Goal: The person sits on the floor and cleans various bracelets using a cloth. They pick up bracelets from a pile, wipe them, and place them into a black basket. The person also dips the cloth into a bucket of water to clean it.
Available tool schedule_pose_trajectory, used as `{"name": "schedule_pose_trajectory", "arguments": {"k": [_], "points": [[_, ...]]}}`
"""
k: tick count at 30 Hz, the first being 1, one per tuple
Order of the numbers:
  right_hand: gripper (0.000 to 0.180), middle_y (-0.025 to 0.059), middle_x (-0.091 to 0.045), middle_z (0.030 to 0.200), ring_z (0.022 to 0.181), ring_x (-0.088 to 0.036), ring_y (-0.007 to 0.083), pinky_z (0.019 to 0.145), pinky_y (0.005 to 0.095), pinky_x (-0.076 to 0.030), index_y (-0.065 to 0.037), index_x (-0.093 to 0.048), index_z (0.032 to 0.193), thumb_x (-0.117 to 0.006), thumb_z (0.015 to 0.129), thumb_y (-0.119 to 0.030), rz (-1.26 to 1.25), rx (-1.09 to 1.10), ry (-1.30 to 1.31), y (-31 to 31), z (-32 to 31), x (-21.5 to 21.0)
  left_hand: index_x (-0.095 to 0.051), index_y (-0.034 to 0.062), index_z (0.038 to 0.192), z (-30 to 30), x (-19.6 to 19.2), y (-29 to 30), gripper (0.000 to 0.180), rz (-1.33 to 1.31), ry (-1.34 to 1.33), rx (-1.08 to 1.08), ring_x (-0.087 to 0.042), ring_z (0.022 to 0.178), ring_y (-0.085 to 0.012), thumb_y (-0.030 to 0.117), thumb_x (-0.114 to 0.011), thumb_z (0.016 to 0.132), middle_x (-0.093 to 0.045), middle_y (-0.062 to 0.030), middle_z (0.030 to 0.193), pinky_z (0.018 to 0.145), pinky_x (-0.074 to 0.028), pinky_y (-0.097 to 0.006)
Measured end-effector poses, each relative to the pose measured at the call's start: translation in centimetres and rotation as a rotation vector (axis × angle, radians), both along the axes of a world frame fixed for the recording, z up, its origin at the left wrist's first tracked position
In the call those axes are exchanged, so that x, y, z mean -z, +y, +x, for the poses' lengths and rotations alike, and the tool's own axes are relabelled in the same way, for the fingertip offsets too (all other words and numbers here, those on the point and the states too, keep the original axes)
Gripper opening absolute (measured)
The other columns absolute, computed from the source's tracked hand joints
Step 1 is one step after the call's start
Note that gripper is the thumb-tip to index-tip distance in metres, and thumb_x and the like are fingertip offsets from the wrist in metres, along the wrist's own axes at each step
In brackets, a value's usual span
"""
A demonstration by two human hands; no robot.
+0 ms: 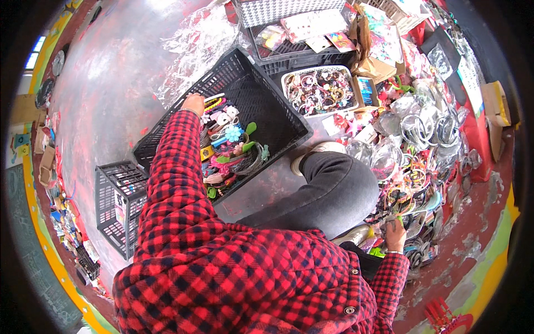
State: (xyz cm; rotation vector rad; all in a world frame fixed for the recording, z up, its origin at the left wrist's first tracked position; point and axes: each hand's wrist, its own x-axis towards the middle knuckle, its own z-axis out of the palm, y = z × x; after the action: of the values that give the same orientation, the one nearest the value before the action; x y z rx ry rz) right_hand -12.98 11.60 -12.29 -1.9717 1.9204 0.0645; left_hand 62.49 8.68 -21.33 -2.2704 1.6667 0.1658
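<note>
The left hand [194, 103] reaches into the black crate [261, 97], fingers curled on a yellow hair band [213, 103]. The right hand [395, 232], right of the crate, rests fingers bent on bagged hair bands [414, 195]. A white tray [319, 91] sits behind the crate.

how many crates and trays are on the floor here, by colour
Black slatted plastic crates: 3, namely the large one the left hand reaches into, a small one beside the left sleeve, and one at the top holding packets
White plastic trays: 1, full of hair bands
White lattice baskets: 1
Total: 5
</note>
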Motion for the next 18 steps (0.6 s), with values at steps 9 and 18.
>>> {"name": "schedule_pose_trajectory", "arguments": {"k": [9,18], "points": [[0.024,0.0222,-0.057,0.077,0.070,-0.054,0.0418,0.061,0.0463,-0.043,-0.003,-0.054,0.084,-0.054,0.076,-0.026,0.037,-0.041,0.024,-0.4,0.8,1.0,-0.064,0.0065,0.092,1.9,4.5,-0.4,0.023,0.104,-0.002,-0.167,-0.057,0.093,-0.0300,0.015,-0.047,0.079,-0.060,-0.0155,0.095,0.083,-0.045,-0.037],[0.024,0.0215,-0.057,0.079,0.070,-0.055,0.0412,0.060,0.0469,-0.043,-0.004,-0.054,0.083,-0.053,0.076,-0.027,-0.003,-0.074,-0.004,-0.4,1.4,1.7,-0.066,0.0045,0.088,2.6,9.4,-1.5,0.024,0.100,0.004,-0.274,-0.061,0.086,-0.0293,0.016,-0.047,0.080,-0.063,-0.0149,0.090,0.076,-0.048,-0.038]]}}
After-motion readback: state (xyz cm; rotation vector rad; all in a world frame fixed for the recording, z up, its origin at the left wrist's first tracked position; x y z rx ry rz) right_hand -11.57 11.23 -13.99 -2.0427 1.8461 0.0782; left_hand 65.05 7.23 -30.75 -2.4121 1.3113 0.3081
